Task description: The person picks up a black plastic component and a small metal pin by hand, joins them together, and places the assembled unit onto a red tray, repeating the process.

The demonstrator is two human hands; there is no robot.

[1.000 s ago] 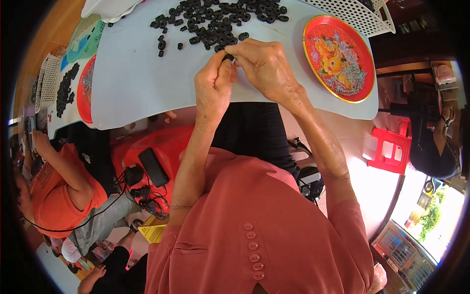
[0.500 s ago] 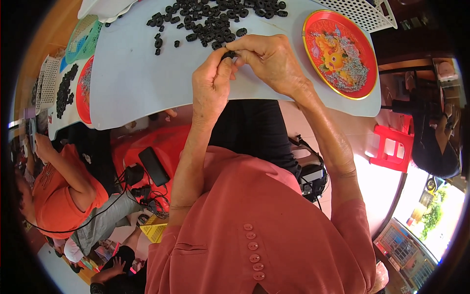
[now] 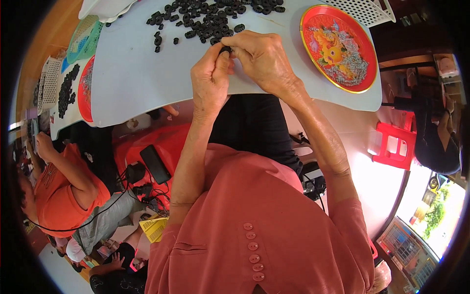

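My left hand (image 3: 209, 81) and my right hand (image 3: 267, 61) meet over the front part of the pale table (image 3: 147, 83). Pinched between my left thumb and fingers is a small black plastic piece (image 3: 225, 49). The right thumb and fingertips close in on the same piece from the other side; they hide most of it. Just beyond my fingers lies a loose heap of similar black plastic pieces (image 3: 203, 22), with a few strays to its left. To the right is a round red tray (image 3: 361, 44) with a gold rim, holding many tiny silvery parts.
A white perforated basket (image 3: 364, 11) stands at the far right, a green basket (image 3: 88, 36) at the far left. On the left, a person in orange (image 3: 73, 191) sits near another table. A red stool (image 3: 395, 145) is on the floor at right.
Both hands stay pinched together on the black piece, with small finger shifts. The tray and heap appear slightly higher in the picture as the view tilts a little.
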